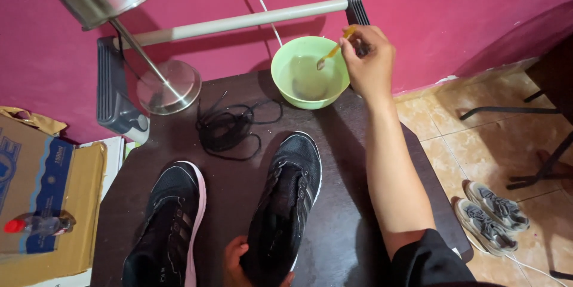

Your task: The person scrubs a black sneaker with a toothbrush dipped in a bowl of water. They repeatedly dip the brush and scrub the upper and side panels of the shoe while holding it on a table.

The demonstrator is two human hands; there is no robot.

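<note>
The right hand pinches a yellow toothbrush in closed fingers, dipping it into a green bowl of water. The left hand grips the heel of a black shoe on a dark table against a pink wall.

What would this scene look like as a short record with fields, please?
Right hand: holds an orange toothbrush, its bristles over the green bowl
Left hand: grips the heel of the right-side black shoe
Other shoe: lies apart, on the left
Laces: loose black tangle behind the shoes
Surface: dark table
</note>
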